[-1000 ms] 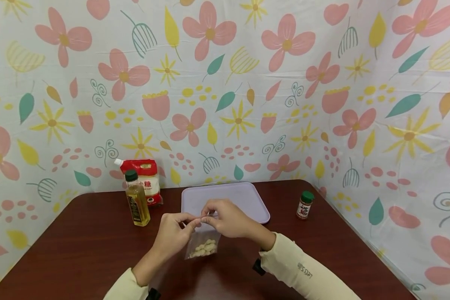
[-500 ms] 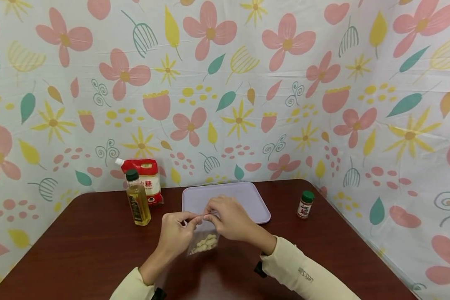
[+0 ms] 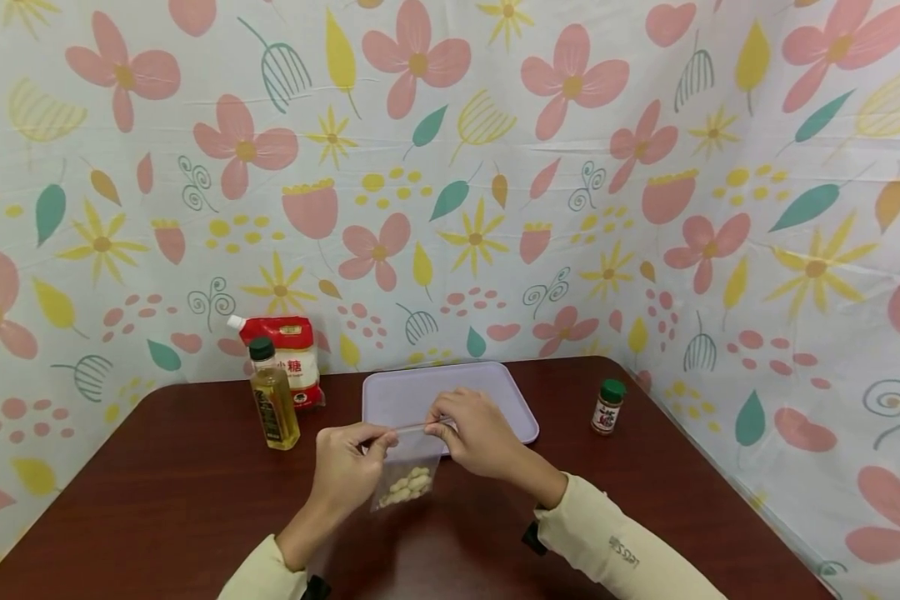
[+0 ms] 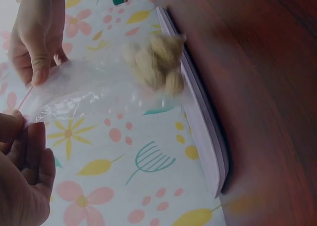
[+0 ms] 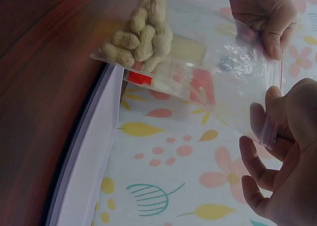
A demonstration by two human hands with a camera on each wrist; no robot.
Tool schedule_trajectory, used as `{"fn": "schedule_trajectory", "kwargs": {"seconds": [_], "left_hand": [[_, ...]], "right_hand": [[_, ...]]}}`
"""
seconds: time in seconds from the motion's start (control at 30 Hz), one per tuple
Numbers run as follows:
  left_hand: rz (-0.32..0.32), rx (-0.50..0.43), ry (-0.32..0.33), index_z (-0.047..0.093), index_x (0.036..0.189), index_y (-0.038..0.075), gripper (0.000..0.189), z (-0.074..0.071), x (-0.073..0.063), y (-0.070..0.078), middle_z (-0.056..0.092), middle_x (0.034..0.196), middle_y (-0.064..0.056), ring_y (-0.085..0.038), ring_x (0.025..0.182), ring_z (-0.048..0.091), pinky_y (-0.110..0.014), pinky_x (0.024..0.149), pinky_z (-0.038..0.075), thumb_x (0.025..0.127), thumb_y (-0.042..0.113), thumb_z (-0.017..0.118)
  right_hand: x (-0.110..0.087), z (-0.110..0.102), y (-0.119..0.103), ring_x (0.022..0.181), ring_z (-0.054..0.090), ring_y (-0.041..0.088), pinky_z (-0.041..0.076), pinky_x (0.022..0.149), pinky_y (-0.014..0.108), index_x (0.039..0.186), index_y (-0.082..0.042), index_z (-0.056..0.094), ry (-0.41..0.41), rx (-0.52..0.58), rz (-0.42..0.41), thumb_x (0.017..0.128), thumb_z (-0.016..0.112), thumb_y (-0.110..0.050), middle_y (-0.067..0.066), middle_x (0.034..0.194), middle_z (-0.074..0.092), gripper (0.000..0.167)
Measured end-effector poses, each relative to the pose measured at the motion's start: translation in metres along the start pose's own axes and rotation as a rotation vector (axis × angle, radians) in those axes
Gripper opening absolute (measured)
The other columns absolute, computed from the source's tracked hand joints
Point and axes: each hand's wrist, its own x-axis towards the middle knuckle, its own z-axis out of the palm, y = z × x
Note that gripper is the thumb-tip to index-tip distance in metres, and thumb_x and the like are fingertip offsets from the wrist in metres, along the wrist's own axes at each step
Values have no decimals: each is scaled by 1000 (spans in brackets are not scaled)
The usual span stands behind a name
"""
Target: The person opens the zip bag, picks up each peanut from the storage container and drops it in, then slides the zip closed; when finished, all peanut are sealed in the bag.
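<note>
A clear zip bag point(image 3: 414, 457) hangs between both hands above the table, its top edge stretched level. Peanuts in their shells point(image 3: 407, 487) lie in the bottom of it; the right wrist view shows several of these peanuts point(image 5: 143, 35) through the plastic. My left hand point(image 3: 351, 463) pinches the left end of the zip edge between thumb and fingers. At the other end, my right hand point(image 3: 474, 432) pinches the same edge. In the left wrist view a thin red line runs along the bag's mouth point(image 4: 24, 99) from one hand to the other.
Behind the bag lies a lilac tray point(image 3: 487, 387). To the left stand an oil bottle point(image 3: 275, 404) with a dark green cap and a red and white sugar pouch point(image 3: 300, 358). A small green-capped seasoning jar point(image 3: 607, 408) stands at the right of the dark wooden table point(image 3: 157, 492).
My hands have moved apart along the bag's top edge, the right one shifting rightward, so the zip edge between them now shows. Tray, bottle, pouch and jar stay put.
</note>
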Motion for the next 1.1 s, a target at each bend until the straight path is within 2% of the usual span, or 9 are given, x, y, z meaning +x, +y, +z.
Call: {"fn": "schedule_trajectory", "kwargs": {"seconds": [0.2, 0.43, 0.67, 0.9, 1.1], "left_hand": [[32, -27, 15, 76, 70, 4, 17, -1, 0, 0, 67, 58, 0, 1, 51, 57, -17, 45, 44, 72, -12, 79], [51, -36, 20, 77, 72, 7, 19, -3, -1, 0, 69, 62, 3, 0, 52, 59, -17, 45, 44, 73, -13, 78], [74, -53, 32, 78, 74, 6, 19, -3, 0, -2, 71, 66, 3, -4, 53, 61, -17, 47, 46, 74, -13, 77], [82, -51, 43, 78, 75, 7, 18, -1, 0, -3, 71, 66, 3, -5, 53, 62, -19, 46, 46, 75, -11, 78], [74, -52, 57, 76, 73, 6, 24, -1, 5, 6, 69, 62, -3, -9, 49, 60, -19, 46, 45, 72, -18, 76]], "right_hand": [[-4, -3, 5, 87, 57, 11, 41, 75, 36, 89, -21, 64, -12, 0, 31, 93, 66, -30, -13, 89, 65, 10], [-10, -8, 9, 87, 57, 13, 40, 74, 37, 88, -20, 64, -3, -5, 58, 90, 69, -26, -11, 88, 65, 8], [-16, -7, 16, 85, 57, 13, 41, 72, 35, 87, -18, 63, 67, -7, 46, 87, 72, -26, -10, 87, 64, 12], [-20, -8, 19, 81, 57, 12, 44, 72, 34, 85, -17, 62, 115, -16, -1, 84, 74, -25, -9, 84, 63, 14], [-23, -12, 16, 80, 55, 10, 45, 72, 31, 87, -17, 62, 130, 86, 14, 87, 73, -21, -9, 85, 61, 12]]}}
